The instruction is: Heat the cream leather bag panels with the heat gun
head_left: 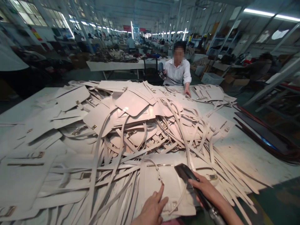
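A pale beige bag piece point(150, 187) with a zip and metal fittings lies flat in front of me. My left hand point(153, 204) rests over its lower edge, index finger stretched out and thumb apart. That fingertip touches the end of a thin strap with small metal parts point(159, 173). In my right hand point(207, 189) is a black hand-held blower with a flat nozzle point(184, 172), gripped around its body. Its nozzle points up and left over the bag piece's right side. Long pale straps point(119, 184) lie left of my hands.
A large heap of beige bag pieces point(131, 100) and tangled straps covers the table's middle. Across the table point(246, 156) sits a person in a white shirt point(179, 72), holding a dark tool. Dark flat pieces point(264, 134) lie at the right edge.
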Tool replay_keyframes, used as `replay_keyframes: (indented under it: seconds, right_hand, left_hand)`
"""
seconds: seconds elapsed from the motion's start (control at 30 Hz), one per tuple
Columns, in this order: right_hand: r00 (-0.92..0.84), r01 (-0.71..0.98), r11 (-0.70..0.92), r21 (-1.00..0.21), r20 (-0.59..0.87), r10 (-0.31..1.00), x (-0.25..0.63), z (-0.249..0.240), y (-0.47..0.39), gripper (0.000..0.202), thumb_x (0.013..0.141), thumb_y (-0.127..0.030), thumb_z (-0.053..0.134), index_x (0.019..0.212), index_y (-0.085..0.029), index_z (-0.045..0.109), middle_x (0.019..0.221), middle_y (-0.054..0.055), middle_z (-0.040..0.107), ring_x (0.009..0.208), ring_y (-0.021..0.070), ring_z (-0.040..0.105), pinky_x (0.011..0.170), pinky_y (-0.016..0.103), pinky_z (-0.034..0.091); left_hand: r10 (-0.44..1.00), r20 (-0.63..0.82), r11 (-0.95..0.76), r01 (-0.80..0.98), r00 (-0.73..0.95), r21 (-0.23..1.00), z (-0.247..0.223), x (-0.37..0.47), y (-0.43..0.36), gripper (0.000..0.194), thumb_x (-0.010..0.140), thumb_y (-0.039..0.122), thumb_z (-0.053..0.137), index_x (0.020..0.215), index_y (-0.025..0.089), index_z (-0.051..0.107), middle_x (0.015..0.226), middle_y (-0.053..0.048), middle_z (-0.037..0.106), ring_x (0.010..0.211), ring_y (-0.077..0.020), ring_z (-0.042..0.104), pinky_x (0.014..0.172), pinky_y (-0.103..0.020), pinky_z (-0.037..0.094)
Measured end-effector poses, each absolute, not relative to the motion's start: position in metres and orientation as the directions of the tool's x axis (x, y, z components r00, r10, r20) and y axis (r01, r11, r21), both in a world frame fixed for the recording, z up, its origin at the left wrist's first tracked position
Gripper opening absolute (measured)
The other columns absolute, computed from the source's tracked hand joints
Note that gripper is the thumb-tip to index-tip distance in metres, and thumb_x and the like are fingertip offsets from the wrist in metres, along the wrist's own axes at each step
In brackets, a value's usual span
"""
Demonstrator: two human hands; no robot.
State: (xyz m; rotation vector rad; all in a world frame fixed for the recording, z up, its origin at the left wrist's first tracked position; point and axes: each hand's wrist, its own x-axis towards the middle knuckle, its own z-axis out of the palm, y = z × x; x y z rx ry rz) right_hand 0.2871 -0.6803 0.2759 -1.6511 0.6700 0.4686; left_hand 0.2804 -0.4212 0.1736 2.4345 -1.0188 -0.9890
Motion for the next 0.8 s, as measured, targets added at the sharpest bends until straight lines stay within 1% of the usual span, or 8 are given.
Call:
replay_keyframes:
  seconds: [0.17, 0.3, 0.4, 0.47, 0.57, 0.63, 0.73, 0.8]
  right_hand:
    - [0.761, -0.639, -0.093, -0.763, -0.61, -0.221, 0.31, 0.267, -0.67, 0.05, 0.077, -0.04, 0.05, 0.122, -0.02, 0.043, 0.04, -0.007, 0.046, 0.031, 0.0139, 0.05, 0.027, 0.02, 0.041]
    - [0.753, -0.655, -0.103, -0.748, -0.637, -0.162, 0.279, 0.281, -0.672, 0.048, 0.076, -0.038, 0.052, 0.121, -0.021, 0.045, 0.04, -0.006, 0.049, 0.03, 0.0141, 0.049, 0.027, 0.02, 0.039]
    - [0.706, -0.707, -0.077, -0.703, -0.697, -0.13, 0.246, 0.285, -0.673, 0.054, 0.078, -0.041, 0.05, 0.128, -0.023, 0.037, 0.039, -0.006, 0.049, 0.03, 0.0151, 0.05, 0.026, 0.02, 0.038]
    - [0.692, -0.718, -0.067, -0.692, -0.702, -0.166, 0.244, 0.281, -0.672, 0.057, 0.078, -0.043, 0.048, 0.129, -0.019, 0.034, 0.039, -0.006, 0.048, 0.03, 0.016, 0.05, 0.026, 0.022, 0.039]
    - [0.746, -0.658, -0.121, -0.743, -0.623, -0.233, 0.27, 0.272, -0.663, 0.054, 0.078, -0.042, 0.047, 0.125, -0.015, 0.039, 0.04, -0.007, 0.046, 0.03, 0.0148, 0.047, 0.027, 0.022, 0.039]
    - [0.796, -0.597, -0.16, -0.786, -0.557, -0.238, 0.291, 0.27, -0.651, 0.053, 0.079, -0.04, 0.047, 0.126, -0.018, 0.038, 0.04, -0.008, 0.044, 0.031, 0.0137, 0.047, 0.028, 0.021, 0.039]
    - [0.867, -0.498, -0.186, -0.847, -0.481, -0.127, 0.305, 0.276, -0.622, 0.054, 0.078, -0.036, 0.049, 0.129, -0.026, 0.036, 0.045, -0.008, 0.048, 0.035, 0.0126, 0.048, 0.031, 0.02, 0.041]
    - [0.893, -0.443, -0.194, -0.875, -0.45, -0.009, 0.304, 0.279, -0.598, 0.054, 0.074, -0.029, 0.054, 0.127, -0.027, 0.041, 0.05, -0.007, 0.052, 0.037, 0.0114, 0.048, 0.034, 0.02, 0.041]
  left_hand:
    - [-0.728, -0.452, -0.684, -0.495, 0.516, 0.536, 0.173, 0.278, -0.421, 0.087, 0.053, 0.014, 0.062, 0.132, 0.03, 0.03, 0.148, -0.006, 0.0, 0.12, -0.0349, 0.038, 0.097, -0.042, 0.036]
    - [-0.731, -0.432, -0.679, -0.502, 0.528, 0.536, 0.173, 0.278, -0.417, 0.082, 0.056, 0.013, 0.058, 0.132, 0.03, 0.031, 0.148, -0.005, 0.001, 0.12, -0.0339, 0.038, 0.098, -0.041, 0.035]
    - [-0.732, -0.434, -0.677, -0.49, 0.526, 0.549, 0.173, 0.277, -0.415, 0.078, 0.059, 0.014, 0.057, 0.131, 0.03, 0.032, 0.148, -0.003, 0.002, 0.122, -0.0334, 0.036, 0.099, -0.041, 0.035]
    - [-0.731, -0.44, -0.678, -0.481, 0.521, 0.556, 0.173, 0.275, -0.416, 0.08, 0.059, 0.015, 0.058, 0.132, 0.03, 0.03, 0.148, -0.003, 0.003, 0.123, -0.0338, 0.034, 0.1, -0.042, 0.034]
    - [-0.731, -0.452, -0.679, -0.474, 0.512, 0.561, 0.176, 0.273, -0.419, 0.084, 0.059, 0.016, 0.06, 0.135, 0.028, 0.026, 0.148, -0.006, 0.002, 0.123, -0.035, 0.033, 0.1, -0.043, 0.032]
    - [-0.736, -0.448, -0.672, -0.474, 0.507, 0.569, 0.178, 0.271, -0.42, 0.083, 0.06, 0.018, 0.061, 0.135, 0.028, 0.026, 0.148, -0.008, 0.002, 0.122, -0.0353, 0.034, 0.099, -0.044, 0.032]
    - [-0.748, -0.423, -0.657, -0.481, 0.512, 0.58, 0.179, 0.269, -0.42, 0.081, 0.061, 0.023, 0.062, 0.133, 0.029, 0.027, 0.148, -0.008, 0.003, 0.118, -0.0355, 0.039, 0.097, -0.044, 0.034]
    - [-0.757, -0.382, -0.641, -0.489, 0.53, 0.591, 0.179, 0.267, -0.419, 0.08, 0.061, 0.023, 0.061, 0.133, 0.03, 0.027, 0.147, -0.008, 0.012, 0.115, -0.0339, 0.041, 0.096, -0.043, 0.035]
